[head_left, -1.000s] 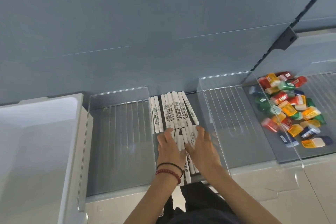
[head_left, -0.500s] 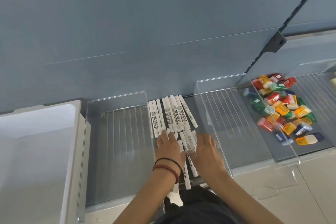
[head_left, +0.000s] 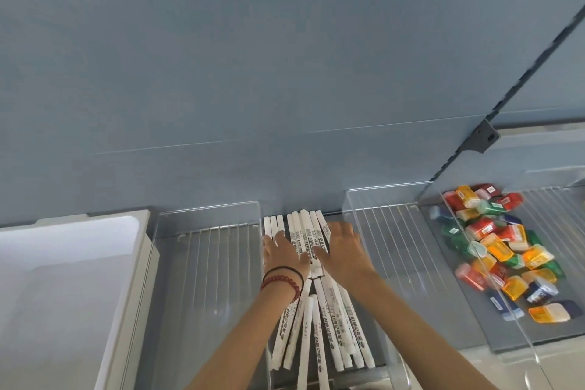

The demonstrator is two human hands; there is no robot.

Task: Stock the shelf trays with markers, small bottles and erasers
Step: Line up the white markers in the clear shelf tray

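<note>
White markers lie in two rows in a narrow clear tray slot at the middle of the shelf. My left hand, with bead bracelets at the wrist, rests flat on the back row's left side. My right hand lies flat on the back row's right side, fingers spread. The front row of markers fans out loosely toward me, below my wrists. A pile of small colourful erasers fills the clear tray on the right.
An empty clear tray with a wire floor sits left of the markers, another to their right. A white bin stands at far left. A blue back panel rises behind the shelf, with a dark bracket at right.
Both hands have slid forward from the front row of markers onto the back row. The front row now lies uncovered and more splayed. The camera has come closer.
</note>
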